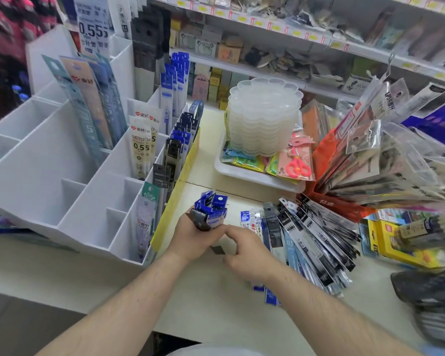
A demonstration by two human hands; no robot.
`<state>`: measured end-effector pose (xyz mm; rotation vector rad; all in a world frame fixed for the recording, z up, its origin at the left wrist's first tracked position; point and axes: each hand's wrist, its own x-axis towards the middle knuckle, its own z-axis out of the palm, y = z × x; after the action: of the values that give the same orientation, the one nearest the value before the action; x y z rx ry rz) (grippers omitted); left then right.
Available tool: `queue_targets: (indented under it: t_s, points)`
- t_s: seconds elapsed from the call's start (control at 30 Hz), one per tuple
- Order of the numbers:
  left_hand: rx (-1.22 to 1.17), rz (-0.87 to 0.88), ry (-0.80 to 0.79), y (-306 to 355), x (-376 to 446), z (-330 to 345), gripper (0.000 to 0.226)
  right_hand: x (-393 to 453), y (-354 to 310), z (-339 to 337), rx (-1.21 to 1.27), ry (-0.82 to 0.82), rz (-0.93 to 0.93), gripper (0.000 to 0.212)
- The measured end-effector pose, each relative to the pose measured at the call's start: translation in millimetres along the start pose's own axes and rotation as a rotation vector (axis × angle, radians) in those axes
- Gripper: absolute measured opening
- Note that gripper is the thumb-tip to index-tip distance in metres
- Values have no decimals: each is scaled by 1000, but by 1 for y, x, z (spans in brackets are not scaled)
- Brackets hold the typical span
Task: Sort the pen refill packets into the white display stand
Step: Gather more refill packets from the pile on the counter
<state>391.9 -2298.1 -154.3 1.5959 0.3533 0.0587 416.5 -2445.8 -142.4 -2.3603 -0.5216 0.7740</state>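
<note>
My left hand (193,237) grips an upright bundle of blue and black pen refill packets (210,210) just right of the white display stand (49,181). My right hand (244,249) sits beside it, fingers curled, fingertips touching the lower part of the bundle. Whether it pinches a packet is unclear. A fanned pile of loose refill packets (311,240) lies on the counter to the right, partly under my right hand. The stand's right-hand compartments hold blue, black and white refill packets (176,140); its left compartments look bare.
A white tray (244,173) with stacked clear plastic palettes (262,119) and packaged scissors stands behind the pile. Bagged goods fan out of an orange holder (324,155) at the right. Yellow boxes (391,242) sit at the far right. Stocked shelves run behind.
</note>
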Motion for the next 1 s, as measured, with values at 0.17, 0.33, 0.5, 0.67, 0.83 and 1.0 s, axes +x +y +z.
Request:
queue_targets:
  t_s: [0.17,0.33,0.5,0.67,0.83,1.0]
  points:
    - [-133,-128,119,21,-2,-6,16,-3,-3,-16,323,223,190,45]
    - [-416,-328,161,55,4,-9,12,-11,-16,-54,804,285,301,27]
    - [-506,-369,54,83,-4,-7,9,-22,-53,-67,664,-66,163,70]
    - [-608,-366,93,101,-11,-7,13,-21,-81,-49,410,-25,123,61]
    - [-544,-226,63,105,-19,-21,21,-19,-93,-37,389,-50,88,23]
    - [-400,-173,-154,98,-29,-43,67,-22,-107,-37,602,-45,87,20]
